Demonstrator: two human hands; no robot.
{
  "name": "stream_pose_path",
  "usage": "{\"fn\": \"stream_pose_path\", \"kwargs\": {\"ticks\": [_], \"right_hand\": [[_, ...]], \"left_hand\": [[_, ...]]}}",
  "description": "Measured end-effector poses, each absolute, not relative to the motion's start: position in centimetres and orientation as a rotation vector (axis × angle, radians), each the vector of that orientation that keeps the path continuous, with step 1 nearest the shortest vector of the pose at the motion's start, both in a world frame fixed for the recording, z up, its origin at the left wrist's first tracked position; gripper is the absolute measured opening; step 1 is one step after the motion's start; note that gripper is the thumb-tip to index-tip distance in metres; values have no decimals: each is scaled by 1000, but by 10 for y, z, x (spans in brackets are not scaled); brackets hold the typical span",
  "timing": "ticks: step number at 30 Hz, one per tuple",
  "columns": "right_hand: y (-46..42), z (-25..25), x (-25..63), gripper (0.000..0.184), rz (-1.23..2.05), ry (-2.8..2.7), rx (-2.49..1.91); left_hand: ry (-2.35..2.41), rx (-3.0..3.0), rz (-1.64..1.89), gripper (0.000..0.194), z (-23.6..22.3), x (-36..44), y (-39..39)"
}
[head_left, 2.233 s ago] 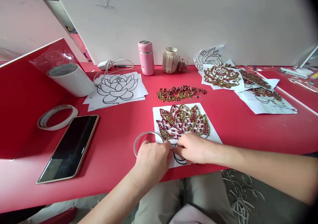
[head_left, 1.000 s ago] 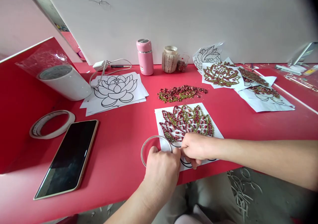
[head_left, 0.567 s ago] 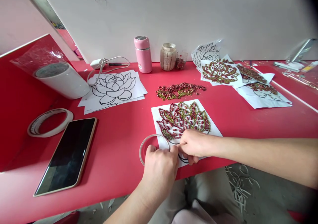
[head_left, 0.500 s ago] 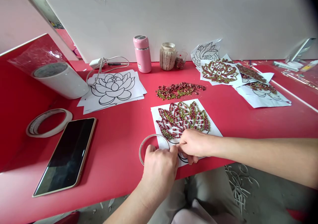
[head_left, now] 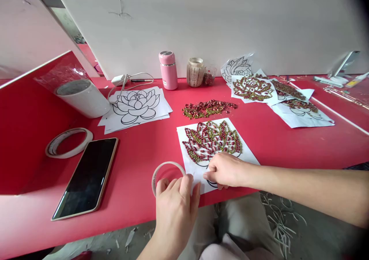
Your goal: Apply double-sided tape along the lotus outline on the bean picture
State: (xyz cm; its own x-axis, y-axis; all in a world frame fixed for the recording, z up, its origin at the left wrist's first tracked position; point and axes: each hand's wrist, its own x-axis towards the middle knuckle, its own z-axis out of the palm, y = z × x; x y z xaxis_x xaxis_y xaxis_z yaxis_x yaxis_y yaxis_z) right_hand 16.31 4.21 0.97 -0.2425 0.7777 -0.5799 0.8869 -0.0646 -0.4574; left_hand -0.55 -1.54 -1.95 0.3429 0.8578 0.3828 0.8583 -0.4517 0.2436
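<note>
My left hand (head_left: pixel 175 196) grips a thin roll of tape (head_left: pixel 155 172) by its near side, with the thumb held slightly apart. The ring tilts over the lower left edge of a white sheet with a lotus drawing (head_left: pixel 190 171). On that sheet the upper petals are filled with red beans and green beans (head_left: pixel 213 139); the lower black outlines are bare. My right hand (head_left: pixel 226 169) is closed and rests on the sheet's lower part, thumb against the curled fingers. Whatever it pinches is hidden.
Loose beans (head_left: pixel 209 109) lie behind the sheet. Spare lotus drawings (head_left: pixel 138 108), a phone (head_left: pixel 86 177), a wide tape roll (head_left: pixel 69 142) and a white cylinder (head_left: pixel 85 98) are at left. A pink flask (head_left: pixel 168 70) and a jar (head_left: pixel 195 72) stand behind; bean-covered sheets (head_left: pixel 253 89) lie right.
My left hand has moved left and slightly down with the tape roll, away from my right hand. My right hand stays on the sheet, and the camera view has shifted a little.
</note>
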Motion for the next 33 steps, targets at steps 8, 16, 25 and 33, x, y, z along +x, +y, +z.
{"fn": "stream_pose_path", "kwargs": {"ticks": [8, 16, 25, 33], "right_hand": [[29, 4, 173, 18, -1144, 2317, 1879], [6, 10, 195, 16, -1159, 2666, 1751], [-25, -30, 246, 37, 356, 3128, 1371], [-13, -41, 252, 33, 711, 3176, 1279]], "left_hand": [[-1598, -2426, -612, 24, -37, 5, -8], [-1541, -2436, -642, 27, -41, 0, -6], [-1396, -2432, -647, 19, -36, 1, 9], [-1306, -2468, -693, 18, -33, 3, 17]]}}
